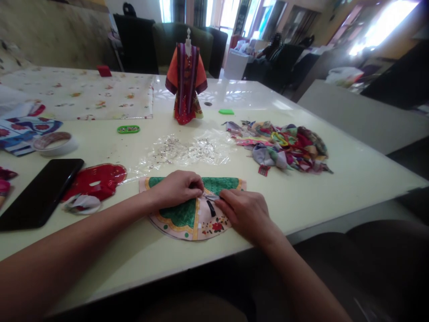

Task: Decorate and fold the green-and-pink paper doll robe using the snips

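Note:
A fan-shaped piece of patterned cloth, green with a gold and pink flowered border, lies flat near the table's front edge. My left hand rests on its top middle with fingers curled, pinching the cloth at its centre fold. My right hand lies on the cloth's right side, fingers closed on a small silvery thing at the same spot; a short black strip lies just below it.
On the white table stand a small mannequin in an orange-red robe, a clear plastic sheet with beads, a pile of fabric scraps, a black phone, red cut fabric and a tape roll. A seated person is far back.

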`<state>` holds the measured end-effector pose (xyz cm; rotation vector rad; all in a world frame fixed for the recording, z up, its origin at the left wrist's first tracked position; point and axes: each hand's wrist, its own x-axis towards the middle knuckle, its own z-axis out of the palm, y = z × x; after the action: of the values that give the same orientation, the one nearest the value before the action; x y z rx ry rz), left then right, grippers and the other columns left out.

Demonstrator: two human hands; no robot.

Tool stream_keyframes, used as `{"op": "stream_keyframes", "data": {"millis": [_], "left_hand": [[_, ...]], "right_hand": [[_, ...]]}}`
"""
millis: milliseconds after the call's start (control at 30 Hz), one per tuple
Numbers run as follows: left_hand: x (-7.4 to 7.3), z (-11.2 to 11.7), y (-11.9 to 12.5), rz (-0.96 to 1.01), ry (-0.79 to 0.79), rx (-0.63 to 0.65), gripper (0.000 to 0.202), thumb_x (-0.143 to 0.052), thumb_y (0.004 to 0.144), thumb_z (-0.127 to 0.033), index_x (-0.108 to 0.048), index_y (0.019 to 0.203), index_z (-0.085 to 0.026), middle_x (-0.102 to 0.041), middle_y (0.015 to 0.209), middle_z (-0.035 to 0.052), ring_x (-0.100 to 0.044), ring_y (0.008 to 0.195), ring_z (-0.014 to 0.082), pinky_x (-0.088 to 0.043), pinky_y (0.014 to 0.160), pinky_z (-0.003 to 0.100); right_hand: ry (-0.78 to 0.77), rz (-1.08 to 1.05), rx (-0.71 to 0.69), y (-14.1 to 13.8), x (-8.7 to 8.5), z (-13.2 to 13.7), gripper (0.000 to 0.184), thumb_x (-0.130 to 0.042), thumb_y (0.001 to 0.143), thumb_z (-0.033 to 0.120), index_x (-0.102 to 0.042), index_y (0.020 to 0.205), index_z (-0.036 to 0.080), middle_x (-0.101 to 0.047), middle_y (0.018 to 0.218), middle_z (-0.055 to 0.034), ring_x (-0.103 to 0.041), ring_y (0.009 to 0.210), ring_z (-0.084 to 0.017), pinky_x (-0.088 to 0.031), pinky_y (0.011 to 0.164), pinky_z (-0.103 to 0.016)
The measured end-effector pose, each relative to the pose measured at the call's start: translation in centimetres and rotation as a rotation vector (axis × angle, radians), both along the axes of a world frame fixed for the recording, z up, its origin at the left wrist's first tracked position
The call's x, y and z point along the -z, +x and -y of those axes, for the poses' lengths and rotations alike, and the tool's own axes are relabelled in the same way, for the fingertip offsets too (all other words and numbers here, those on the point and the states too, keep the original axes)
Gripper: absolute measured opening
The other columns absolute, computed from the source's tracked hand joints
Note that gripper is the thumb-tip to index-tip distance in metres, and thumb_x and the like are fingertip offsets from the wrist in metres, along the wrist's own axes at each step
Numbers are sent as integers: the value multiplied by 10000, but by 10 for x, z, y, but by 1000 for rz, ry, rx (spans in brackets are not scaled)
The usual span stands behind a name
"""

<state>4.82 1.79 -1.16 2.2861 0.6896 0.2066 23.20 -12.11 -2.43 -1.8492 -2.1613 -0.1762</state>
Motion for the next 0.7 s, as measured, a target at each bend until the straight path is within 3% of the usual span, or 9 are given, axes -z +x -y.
{"op": "stream_keyframes", "data": {"millis": [700], "left_hand": [[-3, 12, 9, -98, 74, -149, 173, -620, 786, -369, -684, 799, -209, -661, 775, 0, -566, 698, 155, -358, 598, 268]], "right_hand": [[9, 28, 10, 0, -1, 1, 351, -427, 974, 412, -601, 755, 199, -626, 663, -4, -486, 559, -117, -179, 557, -299]]}}
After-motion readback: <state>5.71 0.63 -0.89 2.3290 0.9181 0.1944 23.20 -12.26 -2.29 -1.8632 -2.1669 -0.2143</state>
